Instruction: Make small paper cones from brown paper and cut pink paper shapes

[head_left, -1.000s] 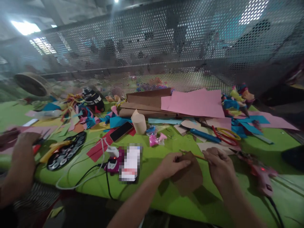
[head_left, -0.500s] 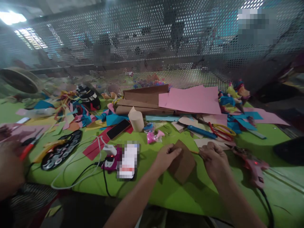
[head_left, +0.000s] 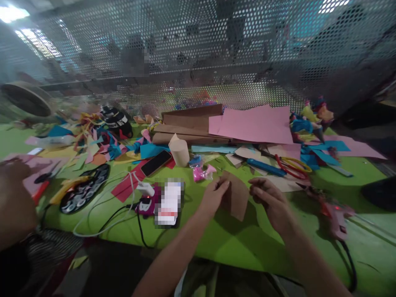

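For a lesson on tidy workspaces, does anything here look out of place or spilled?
The pink glue gun lies on its side, red light lit, its front end close to flat beige paper, risky if it is hot. A yellow paper scrap sits below the green tabletop's edge, apparently fallen. I see no spill.

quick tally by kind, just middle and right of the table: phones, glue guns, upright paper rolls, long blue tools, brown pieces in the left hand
Phones, dark and lit: 2
Glue gun: 1
Upright paper roll: 1
Long blue tool: 1
Brown piece in left hand: 1
Total: 6
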### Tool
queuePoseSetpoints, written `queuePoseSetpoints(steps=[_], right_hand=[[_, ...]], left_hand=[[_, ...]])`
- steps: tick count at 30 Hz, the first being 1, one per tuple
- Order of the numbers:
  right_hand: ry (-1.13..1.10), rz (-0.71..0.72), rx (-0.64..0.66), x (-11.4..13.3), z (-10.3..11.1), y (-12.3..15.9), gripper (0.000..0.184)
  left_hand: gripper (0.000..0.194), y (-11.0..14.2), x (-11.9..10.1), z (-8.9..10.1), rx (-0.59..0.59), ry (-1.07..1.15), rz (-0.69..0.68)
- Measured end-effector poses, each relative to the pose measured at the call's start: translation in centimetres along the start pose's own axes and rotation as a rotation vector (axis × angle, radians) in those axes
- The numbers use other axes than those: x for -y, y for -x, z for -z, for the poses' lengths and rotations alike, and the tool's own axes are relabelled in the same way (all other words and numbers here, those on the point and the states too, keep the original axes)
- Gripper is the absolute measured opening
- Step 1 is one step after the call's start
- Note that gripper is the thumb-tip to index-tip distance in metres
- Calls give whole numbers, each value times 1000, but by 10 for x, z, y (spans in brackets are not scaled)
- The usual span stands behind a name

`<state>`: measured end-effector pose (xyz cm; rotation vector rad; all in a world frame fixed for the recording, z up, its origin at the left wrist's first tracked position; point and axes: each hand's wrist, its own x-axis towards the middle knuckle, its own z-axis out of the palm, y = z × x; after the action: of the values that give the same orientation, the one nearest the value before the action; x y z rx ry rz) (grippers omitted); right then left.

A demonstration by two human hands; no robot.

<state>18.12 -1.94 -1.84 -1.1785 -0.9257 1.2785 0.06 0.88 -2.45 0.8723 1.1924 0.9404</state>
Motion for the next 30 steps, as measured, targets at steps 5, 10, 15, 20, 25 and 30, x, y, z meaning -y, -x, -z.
queuePoseSetpoints(steps=[5,10,15,20,25,30], right_hand=[[89,-58,132,-4,-3,3,40],[140,8,60,-10,0,1,38],[230,162,-31,-9,3,1,38],[303,220,-23,-8,5,2,18],[512,372,151,-8,5,2,29],[668,456,195,-9,4,1,33]], left_hand=[[26,0,-1,-1,31,82,-53],[27,1,-2,-1,55,126,-1],[25,0,-2,0,112,56,58],[15,0,-5,0,126,86,-2],[19,1,-9,0,79,133,-2],[25,0,-7,1,104,151,-9]])
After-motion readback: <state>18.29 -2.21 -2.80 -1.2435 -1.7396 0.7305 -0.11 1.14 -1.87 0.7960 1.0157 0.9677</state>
